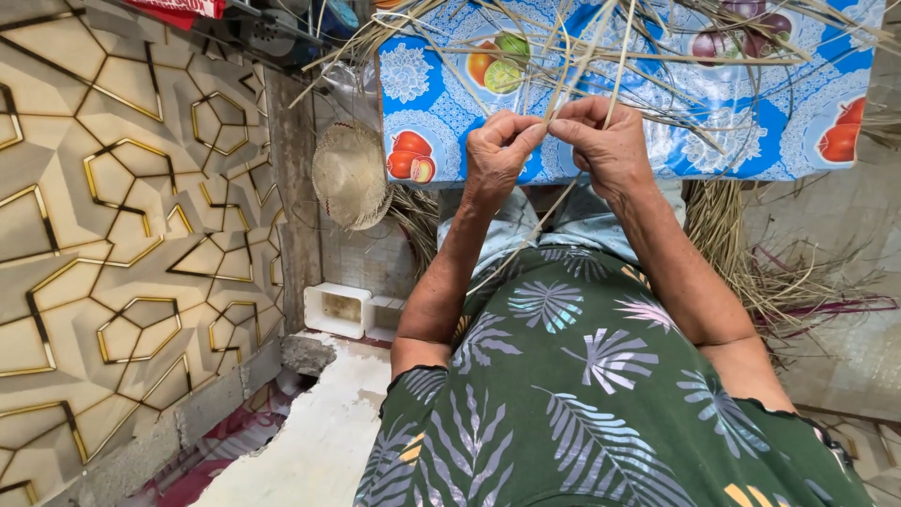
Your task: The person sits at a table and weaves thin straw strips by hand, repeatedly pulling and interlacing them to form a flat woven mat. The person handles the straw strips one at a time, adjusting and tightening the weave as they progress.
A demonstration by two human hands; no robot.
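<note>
**Both hands pinched on straw strips at the table's edge**

Here I see my left hand (497,150) and my right hand (605,141) raised side by side, fingertips nearly meeting, each closed in a narrow pinch on thin pale straw strips (572,66). The strips fan upward from the pinch across the table, and one long strand runs down from my hands toward my lap. The table (798,141) sits just beyond my knuckles, covered by a blue oilcloth printed with fruit and white lace shapes. More loose straw lies scattered on it. A bundle of dry straw (751,253) hangs under the table to my right. To my left, a small woven straw hat (349,176) hangs against the wall, near a white rectangular block (338,310) on the floor. My lap is covered by green leaf-print fabric (582,394).
</note>
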